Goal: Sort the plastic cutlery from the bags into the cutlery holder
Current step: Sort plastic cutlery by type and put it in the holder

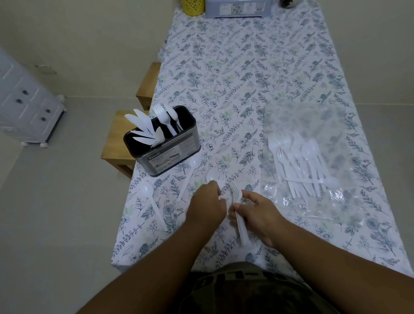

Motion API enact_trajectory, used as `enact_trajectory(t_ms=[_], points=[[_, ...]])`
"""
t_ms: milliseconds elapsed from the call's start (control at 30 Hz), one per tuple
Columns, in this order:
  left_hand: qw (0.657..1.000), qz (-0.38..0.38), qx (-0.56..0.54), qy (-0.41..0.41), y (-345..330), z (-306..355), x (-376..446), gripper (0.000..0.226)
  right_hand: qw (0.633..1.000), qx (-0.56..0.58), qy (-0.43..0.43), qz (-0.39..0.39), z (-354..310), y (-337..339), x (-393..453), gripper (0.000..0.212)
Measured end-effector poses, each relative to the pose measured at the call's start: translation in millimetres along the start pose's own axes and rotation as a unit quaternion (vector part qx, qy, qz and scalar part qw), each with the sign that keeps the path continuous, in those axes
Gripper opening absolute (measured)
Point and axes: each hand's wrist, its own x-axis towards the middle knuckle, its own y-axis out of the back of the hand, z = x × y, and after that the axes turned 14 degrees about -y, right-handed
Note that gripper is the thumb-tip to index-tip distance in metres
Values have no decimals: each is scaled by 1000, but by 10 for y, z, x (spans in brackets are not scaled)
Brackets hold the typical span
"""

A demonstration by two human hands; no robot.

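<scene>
Near the desk's [292, 58] front edge, our right hand [257, 214] pinches light, slippery forks [237, 204] by their stiff handles; left hand [204, 204] curls beside them, its grip unclear.

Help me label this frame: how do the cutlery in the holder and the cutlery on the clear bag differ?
The cutlery in the holder stands upright, heads up, while the cutlery on the clear bag lies flat in a loose pile. The holder's pieces are parted, knives at one end, forks and a spoon at the other; the bag's forks and spoons lie mixed. Both sets are white plastic.
</scene>
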Motion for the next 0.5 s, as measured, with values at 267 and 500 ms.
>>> enact_trajectory(t_ms=[267,500], points=[[995,13,-84,52,-49,1,14,16,999,27,7,29,-10,83,61,43],[963,32,-263,40,-74,143,-229,18,999,13,-18,24,-27,81,110,40]])
